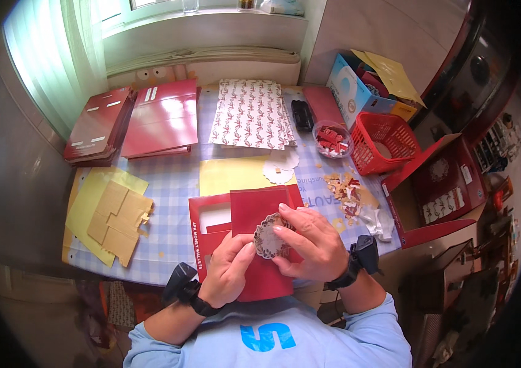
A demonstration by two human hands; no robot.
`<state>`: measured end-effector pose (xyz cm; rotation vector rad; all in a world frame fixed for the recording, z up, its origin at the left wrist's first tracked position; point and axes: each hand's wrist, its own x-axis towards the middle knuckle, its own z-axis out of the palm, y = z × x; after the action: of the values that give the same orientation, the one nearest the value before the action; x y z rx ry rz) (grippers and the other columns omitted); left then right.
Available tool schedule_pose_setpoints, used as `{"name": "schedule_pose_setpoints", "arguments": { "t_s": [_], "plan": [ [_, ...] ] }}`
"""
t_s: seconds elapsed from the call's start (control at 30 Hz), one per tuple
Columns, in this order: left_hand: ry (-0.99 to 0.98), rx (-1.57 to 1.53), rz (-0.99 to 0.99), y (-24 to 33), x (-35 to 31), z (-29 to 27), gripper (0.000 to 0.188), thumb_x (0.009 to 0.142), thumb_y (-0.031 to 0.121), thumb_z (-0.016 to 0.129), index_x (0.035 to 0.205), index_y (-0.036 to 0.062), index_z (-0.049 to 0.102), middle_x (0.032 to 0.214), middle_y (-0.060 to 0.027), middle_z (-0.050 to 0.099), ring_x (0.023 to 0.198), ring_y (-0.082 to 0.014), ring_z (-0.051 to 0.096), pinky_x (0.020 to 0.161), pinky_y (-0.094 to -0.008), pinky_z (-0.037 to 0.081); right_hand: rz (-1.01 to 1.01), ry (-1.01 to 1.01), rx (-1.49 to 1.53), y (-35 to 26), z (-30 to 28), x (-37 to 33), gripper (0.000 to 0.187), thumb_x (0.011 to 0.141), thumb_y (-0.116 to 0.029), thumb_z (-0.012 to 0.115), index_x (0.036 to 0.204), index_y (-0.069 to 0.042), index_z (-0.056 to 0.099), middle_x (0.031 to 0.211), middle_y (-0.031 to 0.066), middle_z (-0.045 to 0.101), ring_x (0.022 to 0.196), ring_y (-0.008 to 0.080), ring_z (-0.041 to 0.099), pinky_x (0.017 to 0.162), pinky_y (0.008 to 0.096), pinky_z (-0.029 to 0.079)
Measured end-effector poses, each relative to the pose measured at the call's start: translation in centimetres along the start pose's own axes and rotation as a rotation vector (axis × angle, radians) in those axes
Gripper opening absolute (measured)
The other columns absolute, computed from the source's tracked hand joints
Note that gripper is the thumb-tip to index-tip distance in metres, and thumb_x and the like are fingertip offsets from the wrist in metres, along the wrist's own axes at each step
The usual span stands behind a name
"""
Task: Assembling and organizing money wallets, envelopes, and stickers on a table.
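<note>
A round grey cutout (266,240) with a scalloped rim is just over a dark red card (259,210), between the two hands at the near middle of the desk (165,190). The right hand (317,248) grips its right side between bent fingers and thumb. The left hand (226,270) has its fingers curled, with thumb and forefinger at the left edge; whether they pinch it, one cannot tell. Under the card lies a red sleeve (195,211) with a cut-out window. Farther off are a yellow sheet (230,176) and white scalloped papers (280,174). To the left lie gold card pieces (118,222); to the right, small scraps (349,195) and a crumpled tissue (378,222). Red folders (161,122) stand stacked far left, patterned sheets (248,113) far middle, a red basket (376,161) far right.
</note>
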<state>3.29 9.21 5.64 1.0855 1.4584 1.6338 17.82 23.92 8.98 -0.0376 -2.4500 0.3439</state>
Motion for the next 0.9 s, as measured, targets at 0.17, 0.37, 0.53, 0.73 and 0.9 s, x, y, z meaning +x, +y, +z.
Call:
{"name": "schedule_pose_setpoints", "arguments": {
  "t_s": [0.17, 0.37, 0.53, 0.73, 0.9],
  "plan": [
    [-0.085, -0.105, -0.034, -0.5, -0.8, -0.3, 0.043, 0.085, -0.007, 0.045, 0.126, 0.0023, 0.053, 0.117, -0.0125, 0.057, 0.111, -0.0203, 0.052, 0.099, -0.0334, 0.038, 0.022, 0.019, 0.115, -0.1, -0.4, 0.1, 0.055, 0.062, -0.016, 0.08, 0.113, -0.002, 0.063, 0.127, 0.0233, 0.056, 0.106, 0.0326, 0.062, 0.088, 0.0395, 0.052],
    [-0.114, -0.036, 0.053, -0.2, -0.9, -0.1, 0.078, 0.081, -0.009, 0.044, 0.151, 0.0019, 0.011, 0.148, -0.0198, 0.029, 0.138, -0.0282, 0.031, 0.114, -0.0379, 0.023, -0.04, -0.013, 0.017, -0.3, 0.0, 0.3, 0.053, 0.062, -0.017, 0.079, 0.111, -0.003, 0.064, 0.128, 0.0212, 0.057, 0.098, 0.0286, 0.062, 0.081, 0.0371, 0.05],
    [-0.135, -0.025, 0.059, -0.4, -1.0, -0.2, 0.079, 0.081, -0.009, 0.044, 0.151, -0.0006, 0.007, 0.149, -0.0214, 0.028, 0.138, -0.0289, 0.03, 0.113, -0.0377, 0.023, -0.036, -0.039, -0.018, -0.6, 0.3, 0.3, 0.053, 0.064, -0.019, 0.078, 0.112, -0.003, 0.064, 0.129, 0.0198, 0.057, 0.1, 0.0274, 0.06, 0.082, 0.0371, 0.048],
    [-0.142, 0.02, 0.092, -0.2, -1.0, -0.2, 0.08, 0.08, -0.01, 0.042, 0.151, -0.0005, 0.006, 0.148, -0.022, 0.028, 0.138, -0.0292, 0.03, 0.113, -0.0378, 0.023, -0.028, -0.044, -0.02, -0.6, 0.5, 0.2, 0.052, 0.064, -0.02, 0.077, 0.112, -0.003, 0.065, 0.129, 0.0192, 0.057, 0.102, 0.0274, 0.059, 0.083, 0.0369, 0.047],
    [-0.153, 0.019, 0.113, -0.4, -0.9, -0.1, 0.083, 0.075, -0.012, 0.039, 0.151, -0.0002, 0.005, 0.148, -0.0226, 0.028, 0.138, -0.0299, 0.03, 0.114, -0.0383, 0.023, -0.027, -0.045, -0.015, -0.6, 0.6, 0.1, 0.051, 0.064, -0.02, 0.077, 0.111, -0.003, 0.065, 0.129, 0.0192, 0.057, 0.102, 0.0275, 0.059, 0.083, 0.037, 0.047]
  ]
}}
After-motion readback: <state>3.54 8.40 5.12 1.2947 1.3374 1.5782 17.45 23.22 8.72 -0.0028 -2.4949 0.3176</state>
